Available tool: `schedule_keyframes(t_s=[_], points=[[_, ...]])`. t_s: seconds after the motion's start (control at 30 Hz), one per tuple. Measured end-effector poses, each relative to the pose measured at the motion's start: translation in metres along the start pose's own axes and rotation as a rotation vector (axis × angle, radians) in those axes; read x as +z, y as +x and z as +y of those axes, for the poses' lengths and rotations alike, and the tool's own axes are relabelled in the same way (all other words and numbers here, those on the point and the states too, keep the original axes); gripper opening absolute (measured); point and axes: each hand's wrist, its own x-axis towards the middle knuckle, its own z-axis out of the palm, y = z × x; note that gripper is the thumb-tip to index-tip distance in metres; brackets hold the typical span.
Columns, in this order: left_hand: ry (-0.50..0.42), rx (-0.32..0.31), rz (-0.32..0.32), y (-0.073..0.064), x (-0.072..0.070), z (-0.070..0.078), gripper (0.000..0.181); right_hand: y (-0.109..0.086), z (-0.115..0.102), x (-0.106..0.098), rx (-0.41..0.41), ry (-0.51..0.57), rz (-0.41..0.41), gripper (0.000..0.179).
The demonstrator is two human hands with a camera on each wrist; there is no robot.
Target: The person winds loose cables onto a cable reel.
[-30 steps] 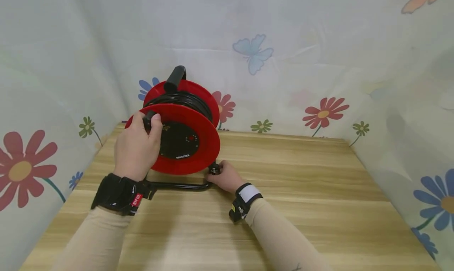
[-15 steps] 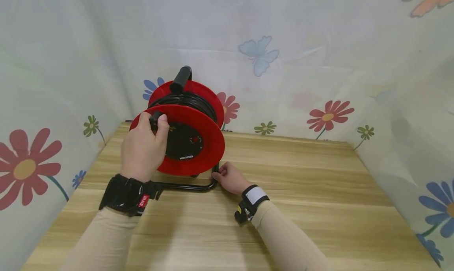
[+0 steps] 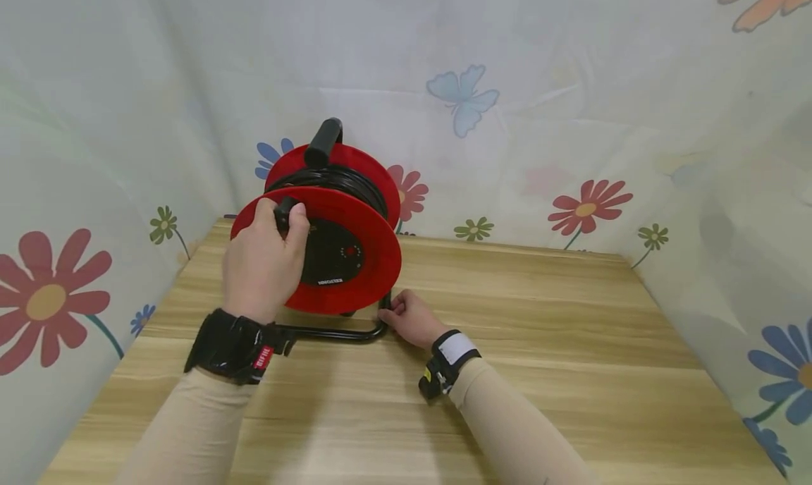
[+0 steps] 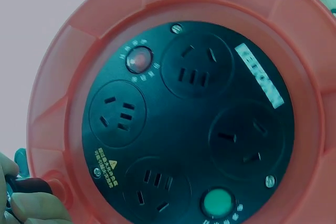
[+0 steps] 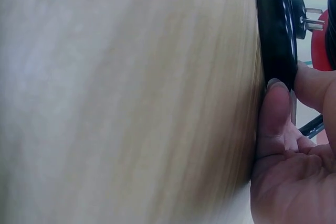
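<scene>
A red cable reel point(image 3: 371, 259) wound with black cable point(image 3: 342, 180) stands on a black tubular frame point(image 3: 339, 335). My left hand point(image 3: 261, 266) grips the black crank knob point(image 3: 284, 216) on the reel's near face. In the left wrist view, the black socket panel point(image 4: 181, 106) carries several outlets, a red button point(image 4: 139, 59) and a green button point(image 4: 217, 202). Down at the frame's front right corner, my right hand point(image 3: 415, 321) pinches the tube between thumb and fingers. A plug with metal pins point(image 5: 299, 18) sits just behind that tube in the right wrist view.
The wood-grain table point(image 3: 539, 372) reaches out to the right of the reel. Flower-printed cloth point(image 3: 539, 104) hangs behind and along both sides. A black carry handle point(image 3: 323, 142) rises above the reel.
My right hand has let go of the plug and now holds the frame tube. My left hand and the knob have shifted slightly right, and the reel face has turned a little clockwise.
</scene>
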Motion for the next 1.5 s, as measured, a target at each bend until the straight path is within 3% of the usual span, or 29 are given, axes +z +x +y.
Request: schedule_keyframes(t_s=[0.63, 0.93, 1.17, 1.5], points=[[-0.019, 0.029, -0.004, -0.004, 0.006, 0.012, 0.048, -0.002, 0.004, 0.001, 0.025, 0.024, -0.012, 0.029], [-0.003, 0.037, 0.004, -0.004, 0.009, 0.013, 0.048, 0.002, 0.005, 0.003, -0.007, 0.008, 0.005, 0.029], [-0.023, 0.076, -0.027, -0.005, 0.016, 0.019, 0.046, 0.0, 0.005, 0.003, 0.008, 0.023, 0.007, 0.028], [-0.011, 0.111, -0.013, -0.007, 0.024, 0.03, 0.043, 0.001, 0.002, 0.003, -0.007, 0.025, 0.014, 0.027]])
